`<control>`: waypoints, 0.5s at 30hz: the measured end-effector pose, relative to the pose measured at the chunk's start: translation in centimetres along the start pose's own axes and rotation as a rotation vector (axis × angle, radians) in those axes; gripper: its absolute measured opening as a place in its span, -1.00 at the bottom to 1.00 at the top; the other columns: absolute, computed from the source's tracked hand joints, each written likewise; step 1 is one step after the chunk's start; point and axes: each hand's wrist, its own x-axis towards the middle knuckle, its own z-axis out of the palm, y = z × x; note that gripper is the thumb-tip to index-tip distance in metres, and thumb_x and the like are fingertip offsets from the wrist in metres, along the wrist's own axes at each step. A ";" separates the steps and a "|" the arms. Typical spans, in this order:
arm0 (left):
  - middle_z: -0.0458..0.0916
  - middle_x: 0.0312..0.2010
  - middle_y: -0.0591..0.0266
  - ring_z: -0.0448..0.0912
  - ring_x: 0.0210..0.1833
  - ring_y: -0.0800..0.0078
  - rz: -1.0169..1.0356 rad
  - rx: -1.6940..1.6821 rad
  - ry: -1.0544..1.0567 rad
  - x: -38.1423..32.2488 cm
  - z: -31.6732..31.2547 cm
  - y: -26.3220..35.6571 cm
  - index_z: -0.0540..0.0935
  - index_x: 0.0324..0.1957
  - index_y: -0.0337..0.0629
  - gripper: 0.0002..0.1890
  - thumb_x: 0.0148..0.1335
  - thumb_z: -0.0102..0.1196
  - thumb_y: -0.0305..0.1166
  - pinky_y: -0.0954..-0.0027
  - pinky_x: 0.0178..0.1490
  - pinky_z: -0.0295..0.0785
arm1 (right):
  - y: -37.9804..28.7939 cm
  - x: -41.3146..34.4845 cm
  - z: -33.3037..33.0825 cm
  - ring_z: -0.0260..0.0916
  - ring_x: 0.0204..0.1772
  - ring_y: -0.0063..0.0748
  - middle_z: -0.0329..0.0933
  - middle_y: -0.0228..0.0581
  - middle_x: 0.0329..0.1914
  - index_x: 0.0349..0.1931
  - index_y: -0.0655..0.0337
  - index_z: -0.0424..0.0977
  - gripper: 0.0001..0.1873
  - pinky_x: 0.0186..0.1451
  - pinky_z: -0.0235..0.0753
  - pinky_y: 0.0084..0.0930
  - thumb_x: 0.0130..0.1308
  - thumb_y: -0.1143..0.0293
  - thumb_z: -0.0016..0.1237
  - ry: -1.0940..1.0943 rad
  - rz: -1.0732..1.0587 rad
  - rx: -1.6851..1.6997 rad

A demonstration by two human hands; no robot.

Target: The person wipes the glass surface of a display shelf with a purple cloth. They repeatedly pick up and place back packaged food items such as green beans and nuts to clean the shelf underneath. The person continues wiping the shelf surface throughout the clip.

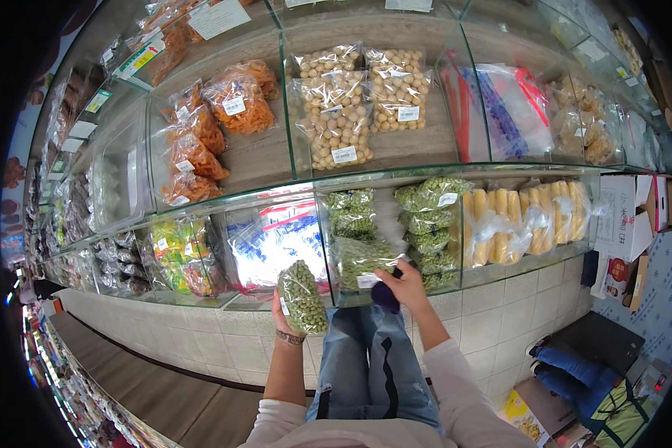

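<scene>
My left hand (pixel 280 318), with a watch at the wrist, holds up a clear bag of green peas (pixel 302 297) in front of the glass display case. My right hand (pixel 410 287) grips a dark purple cloth (pixel 386 297). Its fingertips touch the right edge of a second pea bag (pixel 364 259), which lies at the front of a glass compartment; whether they pinch it I cannot tell. Behind that bag are stacked pea bags (pixel 350 208), and another stack of pea bags (pixel 432 224) stands to the right.
Bagged yellow sticks (pixel 498 224) fill the compartment at right. Printed plastic bags (pixel 277 241) lie at left. Above are bags of round tan balls (pixel 339 131) and orange strips (pixel 241 103). Glass dividers stand between compartments. Another person (pixel 579 375) is at lower right, near cardboard boxes (pixel 621 224).
</scene>
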 end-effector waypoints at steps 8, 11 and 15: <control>0.44 -0.08 0.07 0.46 -0.10 0.18 -0.149 0.089 0.048 -0.3 -2.4 0.7 0.32 0.04 -0.22 -0.50 0.15 -0.18 -0.07 0.13 -0.03 0.37 | -4.2 -1.3 -12.1 0.33 -0.42 -0.60 0.47 -0.37 -0.52 -0.35 0.28 0.44 -0.73 -0.34 0.33 -0.61 0.05 0.26 0.06 -0.032 0.219 -0.198; 0.46 -0.10 0.08 0.47 -0.10 0.21 -0.256 0.078 0.046 0.1 -1.1 -0.8 0.35 0.00 -0.25 -0.55 0.14 -0.13 -0.16 0.18 -0.02 0.37 | -4.3 -0.8 -13.0 0.39 -0.44 -0.30 0.45 -0.28 -0.50 -0.37 0.23 0.39 -0.69 -0.35 0.36 -0.47 -0.01 0.21 0.08 0.010 0.314 -0.648; 0.50 -0.18 0.15 0.49 -0.18 0.33 -0.380 0.273 0.225 0.8 -0.3 -3.1 0.40 -0.08 -0.26 -0.63 0.10 -0.03 -0.26 0.30 -0.10 0.39 | -4.8 -1.7 -11.0 0.37 -0.33 -0.02 0.39 -0.19 -0.22 -0.27 0.16 0.31 -0.62 -0.32 0.38 -0.28 -0.05 0.20 0.07 0.429 0.110 -0.897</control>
